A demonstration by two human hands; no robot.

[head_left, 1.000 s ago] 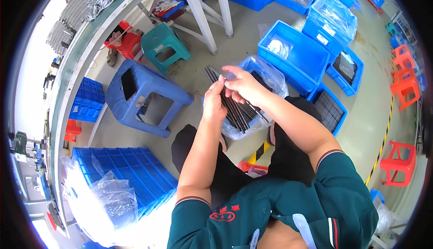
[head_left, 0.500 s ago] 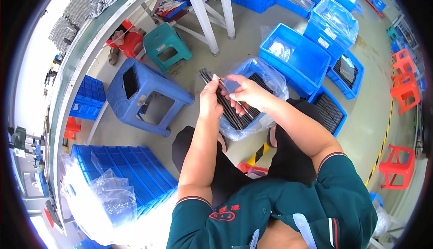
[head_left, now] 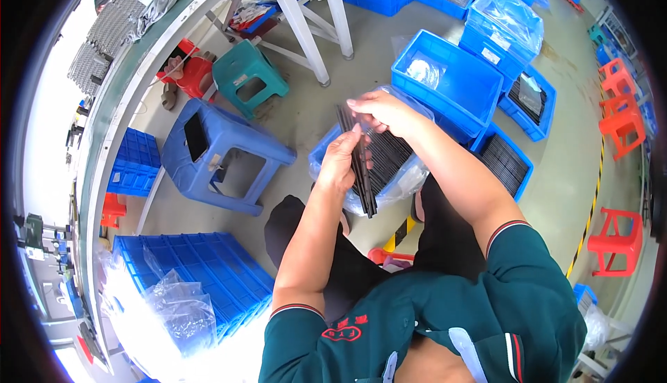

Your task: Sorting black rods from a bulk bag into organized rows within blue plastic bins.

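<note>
My left hand (head_left: 339,159) is closed around a small bundle of thin dark rods (head_left: 364,185). The bundle stands out steeply, its lower ends pointing toward me over the near rim of a bin. At the bundle's upper end, my right hand (head_left: 383,112) has its fingers pinched together on the rods; its fingertips are partly hidden. Beneath both hands is the blue bin lined with a clear plastic bag (head_left: 411,183). Many more dark rods (head_left: 393,155) lie side by side in it.
A blue stool (head_left: 236,136) with a dark phone (head_left: 196,137) on it stands to the left, a green stool (head_left: 243,70) beyond. Blue crates (head_left: 448,81) line the right side, some holding dark rods (head_left: 504,161). Stacked blue crates (head_left: 201,265) sit at lower left beside a workbench (head_left: 118,98).
My right hand has moved from the middle of the bundle up to its far end. The bundle has swung more upright, and its lower ends now reach past the bin's near rim.
</note>
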